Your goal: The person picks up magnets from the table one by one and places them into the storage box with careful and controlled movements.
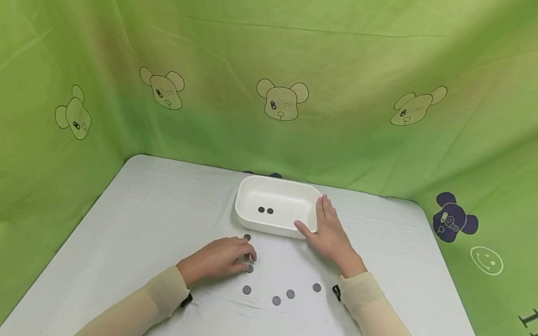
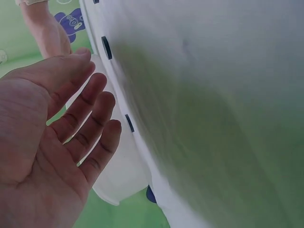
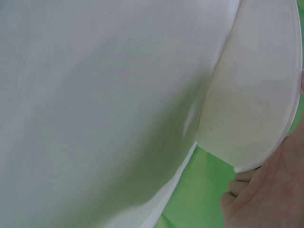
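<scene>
My left hand (image 1: 220,257) hovers low over the white table, fingers loosely bent and apart from the thumb. Under its fingertips lie small dark flat discs, one disc (image 1: 249,269) right at the thumb tip. In the left wrist view the hand (image 2: 71,123) shows a bare palm, with another disc (image 2: 107,48) beyond the fingertips. My right hand (image 1: 333,237) rests on the right end of a white rectangular tray (image 1: 261,227), straight fingers along the end rim and thumb across the front rim. Two dark discs (image 1: 266,210) lie side by side inside the tray.
More discs lie on the table in front of the tray, including one disc (image 1: 247,290), a pair further right (image 1: 283,297) and one disc (image 1: 317,287) near the right wrist. A green printed curtain (image 1: 271,146) stands around the table's back and sides.
</scene>
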Demonstrator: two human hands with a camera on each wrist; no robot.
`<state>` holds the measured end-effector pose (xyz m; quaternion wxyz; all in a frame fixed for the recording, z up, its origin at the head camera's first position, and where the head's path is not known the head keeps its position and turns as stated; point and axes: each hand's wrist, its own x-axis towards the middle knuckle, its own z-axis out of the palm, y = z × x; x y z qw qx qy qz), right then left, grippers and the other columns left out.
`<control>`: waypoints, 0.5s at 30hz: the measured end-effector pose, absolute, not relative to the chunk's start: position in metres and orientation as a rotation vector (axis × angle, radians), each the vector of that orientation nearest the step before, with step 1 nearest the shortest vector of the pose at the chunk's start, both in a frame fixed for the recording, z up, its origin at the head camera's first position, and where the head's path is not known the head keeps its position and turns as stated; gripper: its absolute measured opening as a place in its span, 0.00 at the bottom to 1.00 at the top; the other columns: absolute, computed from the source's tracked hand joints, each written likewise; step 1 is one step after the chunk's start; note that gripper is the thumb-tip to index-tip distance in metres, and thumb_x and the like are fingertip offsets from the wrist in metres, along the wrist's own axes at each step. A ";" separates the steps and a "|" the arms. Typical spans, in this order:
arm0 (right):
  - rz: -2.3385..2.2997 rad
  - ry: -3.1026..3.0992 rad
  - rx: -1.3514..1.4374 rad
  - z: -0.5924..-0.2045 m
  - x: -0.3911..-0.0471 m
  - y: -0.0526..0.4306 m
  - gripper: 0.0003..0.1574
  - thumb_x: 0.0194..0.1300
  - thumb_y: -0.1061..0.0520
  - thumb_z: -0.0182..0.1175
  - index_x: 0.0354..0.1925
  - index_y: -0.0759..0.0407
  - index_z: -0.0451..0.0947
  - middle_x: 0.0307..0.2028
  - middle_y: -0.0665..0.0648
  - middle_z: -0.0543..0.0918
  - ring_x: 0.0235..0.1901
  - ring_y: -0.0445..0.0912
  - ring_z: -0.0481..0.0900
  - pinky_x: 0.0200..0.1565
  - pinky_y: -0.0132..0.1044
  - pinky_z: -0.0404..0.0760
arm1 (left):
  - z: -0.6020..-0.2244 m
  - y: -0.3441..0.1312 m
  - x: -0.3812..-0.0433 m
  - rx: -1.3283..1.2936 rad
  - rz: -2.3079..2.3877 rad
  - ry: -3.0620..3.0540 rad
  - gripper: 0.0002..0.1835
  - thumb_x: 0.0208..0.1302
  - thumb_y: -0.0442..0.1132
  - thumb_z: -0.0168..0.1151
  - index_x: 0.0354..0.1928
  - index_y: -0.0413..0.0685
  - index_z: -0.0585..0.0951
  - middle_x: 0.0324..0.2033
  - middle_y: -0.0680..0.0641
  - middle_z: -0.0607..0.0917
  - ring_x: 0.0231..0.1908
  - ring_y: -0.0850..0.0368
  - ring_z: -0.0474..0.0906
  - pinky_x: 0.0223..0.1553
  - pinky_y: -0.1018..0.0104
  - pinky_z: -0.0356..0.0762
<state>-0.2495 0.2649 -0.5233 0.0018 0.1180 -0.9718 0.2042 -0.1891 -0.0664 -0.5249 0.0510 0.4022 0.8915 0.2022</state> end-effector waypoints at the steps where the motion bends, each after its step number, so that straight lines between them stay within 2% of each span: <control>1: 0.643 -3.052 0.370 -0.523 -0.249 0.265 0.71 0.77 0.21 0.48 0.84 0.70 0.33 0.85 0.69 0.34 0.85 0.62 0.32 0.82 0.57 0.41 | -0.526 -0.066 -0.189 1.225 0.615 2.710 0.10 0.74 0.42 0.71 0.54 0.54 0.87 0.45 0.55 0.85 0.44 0.62 0.80 0.50 0.66 0.80; 8: 0.639 -3.055 0.370 -0.523 -0.249 0.265 0.71 0.77 0.21 0.48 0.84 0.70 0.33 0.85 0.70 0.34 0.85 0.62 0.33 0.82 0.57 0.41 | -0.525 -0.066 -0.187 1.237 0.602 2.687 0.10 0.73 0.42 0.72 0.54 0.55 0.87 0.46 0.56 0.85 0.45 0.62 0.80 0.53 0.64 0.80; 15: 0.633 -3.050 0.377 -0.523 -0.250 0.265 0.71 0.76 0.20 0.48 0.84 0.71 0.33 0.85 0.71 0.36 0.85 0.62 0.33 0.83 0.57 0.41 | -0.527 -0.065 -0.187 1.249 0.531 2.699 0.08 0.74 0.43 0.71 0.52 0.58 0.87 0.45 0.58 0.84 0.44 0.63 0.79 0.52 0.66 0.79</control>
